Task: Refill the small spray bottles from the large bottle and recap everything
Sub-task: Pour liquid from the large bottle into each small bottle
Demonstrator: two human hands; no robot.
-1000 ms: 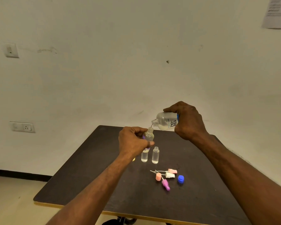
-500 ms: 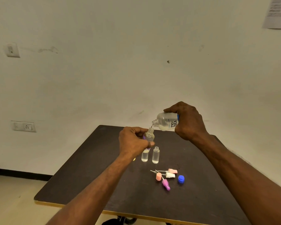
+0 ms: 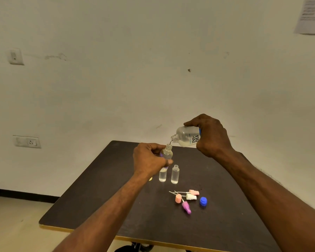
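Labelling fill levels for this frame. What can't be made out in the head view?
- Held small bottle: lower body hidden by left hand, so its level is unreadable.
- Large bottle: rear half covered by right hand; label cut off.
- Yellow item: mostly behind the left wrist, unidentifiable.
- Wall paper: cut by the frame edge, text too small.

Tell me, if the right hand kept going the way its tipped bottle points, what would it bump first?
Most likely the small bottle gripped by the left hand: the large bottle in the right hand points down-left at its open neck, though depth is hard to judge.
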